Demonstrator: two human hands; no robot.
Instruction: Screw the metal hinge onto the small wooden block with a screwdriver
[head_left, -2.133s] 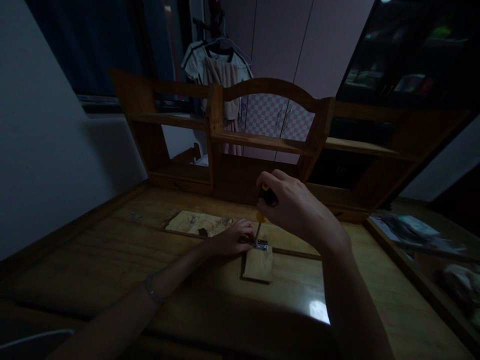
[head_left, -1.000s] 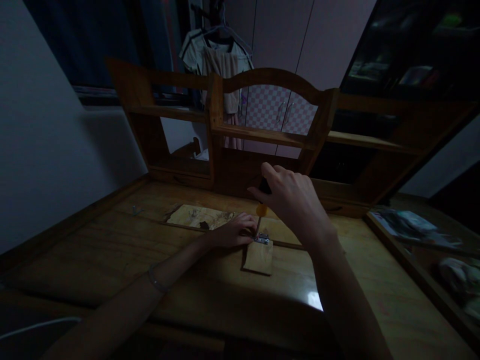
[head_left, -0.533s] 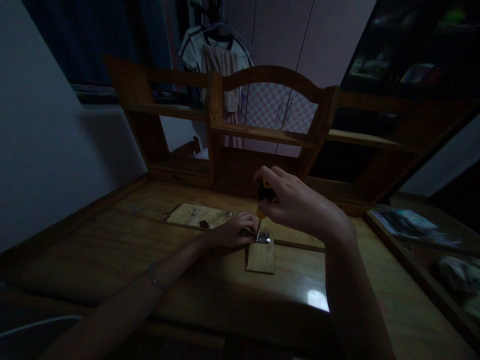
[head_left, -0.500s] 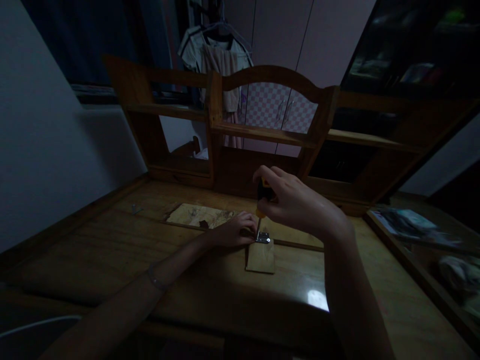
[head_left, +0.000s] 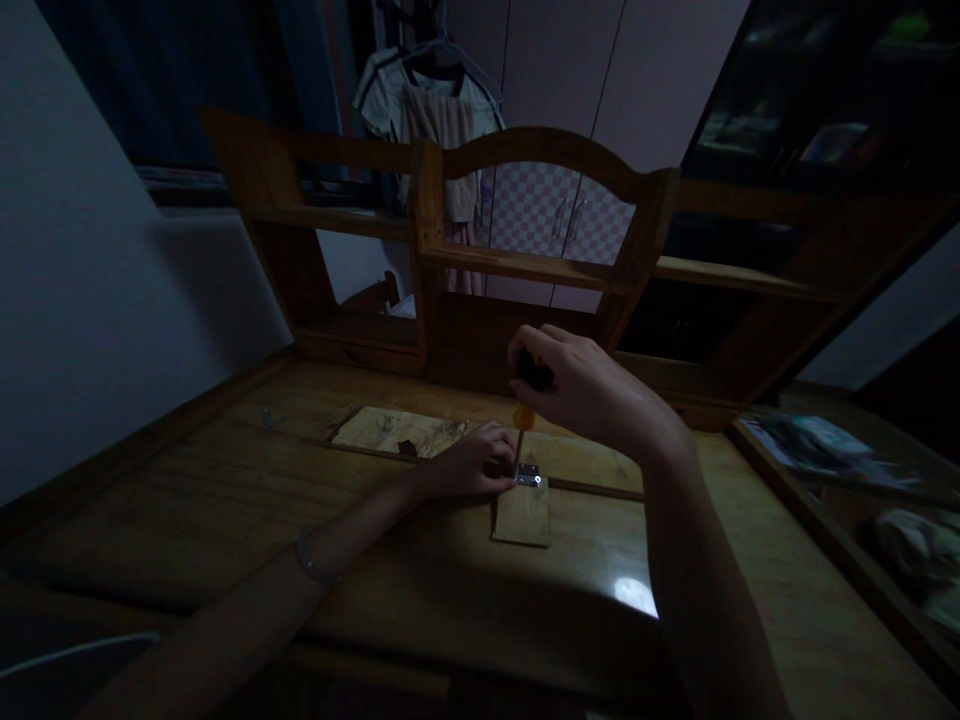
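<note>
Right hand (head_left: 589, 388) grips screwdriver (head_left: 523, 416), left hand (head_left: 474, 461) curls at hinge (head_left: 531, 480), hold unclear, before shelves (head_left: 525, 264).

Hinge (head_left: 529, 479) on board (head_left: 521, 515), shelf unit (head_left: 525, 266) behind

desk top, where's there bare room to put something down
Bare wood on the desk top shows between the left forearm and the left wall, apart from a small shiny bit at the far end, and between the right forearm and the raised rail. The middle is crowded: left hand, right hand, screwdriver, hinge, small board and longer board.
</note>
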